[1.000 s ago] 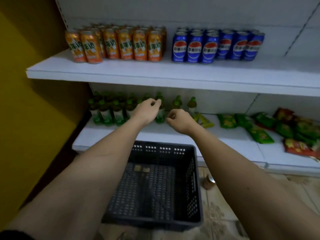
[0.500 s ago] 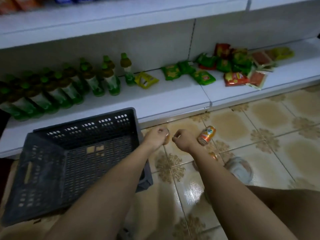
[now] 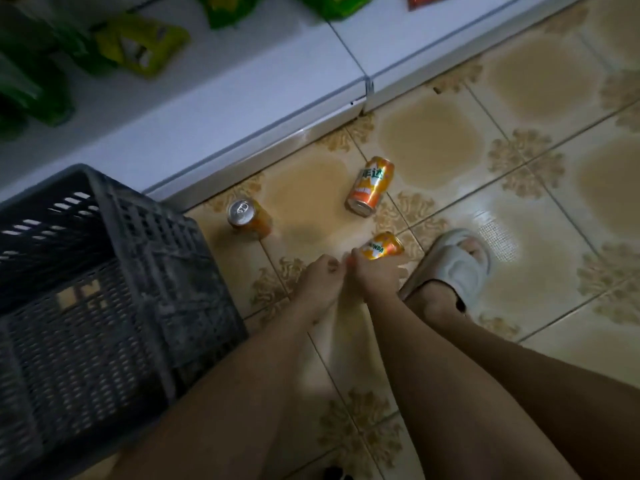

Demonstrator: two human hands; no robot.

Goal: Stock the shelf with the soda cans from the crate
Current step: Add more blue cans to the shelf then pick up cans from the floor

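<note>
Compared with a second ago, when both hands were raised to the shelf with the bottles, the view has been dropped to the floor beside the dark plastic crate (image 3: 104,289), which is taken here as the landmark. Three orange soda cans are now seen on the tiles to the right of the crate rather than inside it. The upright can (image 3: 248,217) stands just beside the crate's far right corner; the lying can (image 3: 371,186) is farther right of the crate, near the foot of the white lower shelf (image 3: 242,109); the third can (image 3: 381,246) lies farthest from the crate, next to a grey slipper (image 3: 453,265). The right hand (image 3: 375,273) has been brought down onto this third can, its fingers curled over the near end, though a firm grip cannot be confirmed. The left hand (image 3: 322,273) is held close beside it, fingers loosely curled, with nothing visibly held. No cans are seen through the crate's mesh, so the stocking is judged nearly done, with these strays still to be gathered and shelved.
</note>
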